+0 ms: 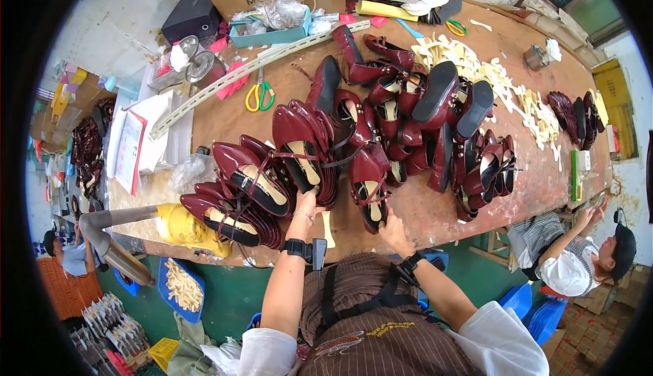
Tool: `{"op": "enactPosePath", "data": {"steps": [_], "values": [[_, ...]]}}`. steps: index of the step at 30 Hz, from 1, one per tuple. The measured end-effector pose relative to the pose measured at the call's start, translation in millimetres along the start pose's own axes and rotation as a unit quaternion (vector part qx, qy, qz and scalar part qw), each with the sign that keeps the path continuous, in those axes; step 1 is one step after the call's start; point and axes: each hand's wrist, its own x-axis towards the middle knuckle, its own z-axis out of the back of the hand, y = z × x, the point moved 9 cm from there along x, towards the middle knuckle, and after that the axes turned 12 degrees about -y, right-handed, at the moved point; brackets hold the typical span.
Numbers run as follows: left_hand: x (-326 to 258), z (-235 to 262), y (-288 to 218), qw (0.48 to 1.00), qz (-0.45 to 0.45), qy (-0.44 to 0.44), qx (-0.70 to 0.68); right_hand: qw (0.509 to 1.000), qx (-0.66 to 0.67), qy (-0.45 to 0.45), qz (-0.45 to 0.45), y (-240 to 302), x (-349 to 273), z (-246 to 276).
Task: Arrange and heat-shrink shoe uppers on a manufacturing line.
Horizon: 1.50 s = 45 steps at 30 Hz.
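Burgundy shoes with thin ankle straps and cream insoles cover the middle of the worktable [197,131]. My left hand [307,206] is closed around the heel end of a pointed burgundy shoe [294,125] in a nested row. Just right of it, my right hand [394,233] has its fingers closed at the heel of another burgundy shoe [371,172], whose toe points away from me. Another nested row of shoes [228,216] lies left of my left hand. Beyond my right hand is a loose heap of shoes [408,114], some with dark soles turned up. My fingertips are partly hidden.
Cream cut pieces [476,70] lie strewn along the back right. Scissors [260,95] with yellow and green handles rest near a slotted metal bar [224,87]. A yellow machine [187,226] stands at the left edge. A co-worker [571,253] is at the right, near the table.
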Motion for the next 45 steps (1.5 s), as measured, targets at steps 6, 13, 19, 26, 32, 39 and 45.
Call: {"op": "enactPosePath", "data": {"steps": [6, 13, 19, 26, 32, 39, 45], "values": [[-22, 16, 16, 0.999, -0.005, 0.02, -0.046, 0.999, -0.003, 0.035, 0.018, -35, -18, -6], [-59, 75, 69, 0.995, 0.019, 0.01, -0.093, 0.976, -0.038, 0.155, 0.148, 22, 14, 54], [-65, 65, 54, 0.998, 0.043, -0.021, 0.046, 0.976, 0.101, -0.102, 0.163, 142, 119, 108], [-67, 77, 36, 0.991, -0.092, -0.049, 0.083, 0.957, -0.254, 0.081, 0.116, 187, 179, 1], [-82, 68, -11, 0.944, -0.26, -0.071, 0.192, 0.93, -0.319, 0.173, 0.06, 145, 227, -37], [-81, 80, -5, 0.916, -0.263, -0.082, 0.292, 0.97, 0.182, 0.123, 0.102, 208, 175, 50], [-95, 81, -20, 0.883, -0.251, -0.114, 0.38, 0.894, 0.171, -0.255, 0.326, 232, 67, 186]]}}
